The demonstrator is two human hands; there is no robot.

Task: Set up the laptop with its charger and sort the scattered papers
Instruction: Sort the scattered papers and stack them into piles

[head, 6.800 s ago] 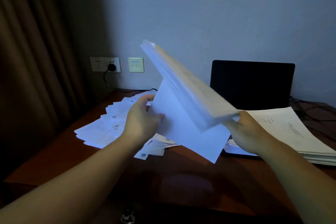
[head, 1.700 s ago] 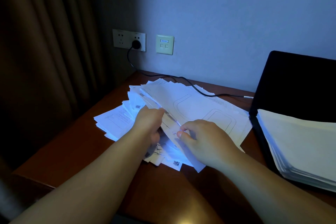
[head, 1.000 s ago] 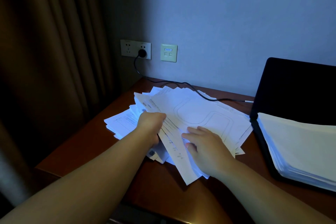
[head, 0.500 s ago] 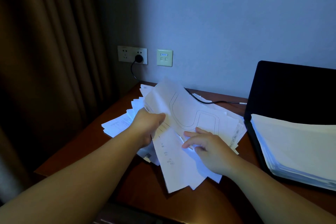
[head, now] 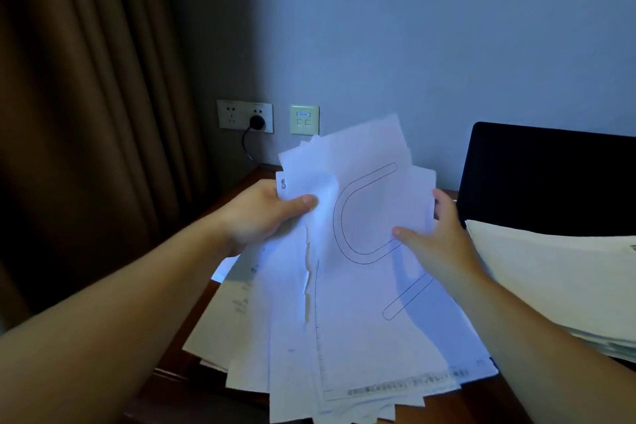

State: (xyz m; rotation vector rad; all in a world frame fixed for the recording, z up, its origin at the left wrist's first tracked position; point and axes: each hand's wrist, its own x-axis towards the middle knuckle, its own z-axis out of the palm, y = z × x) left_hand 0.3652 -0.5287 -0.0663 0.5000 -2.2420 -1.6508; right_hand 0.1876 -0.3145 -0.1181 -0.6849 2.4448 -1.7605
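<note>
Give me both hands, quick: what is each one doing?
Left hand: grips the loose papers at their upper left edge, thumb on top.
Right hand: holds the same papers at the right edge, thumb on the front sheet.

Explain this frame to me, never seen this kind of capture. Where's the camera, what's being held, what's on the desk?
There is no machine here: a person wears one wide-angle camera on the head, looking forward and down, so both bare arms reach in from the bottom of the picture. The left hand has its grip closed on the upper left edge of a loose bundle of papers, thumb on top. The right hand holds the bundle's right edge, thumb on the front sheet, which bears a curved outline drawing. The bundle is lifted and tilted toward the camera. On the wooden desk at right stands an open laptop with a dark screen, and a neat paper stack lies over its base. A black plug sits in the wall socket.
</note>
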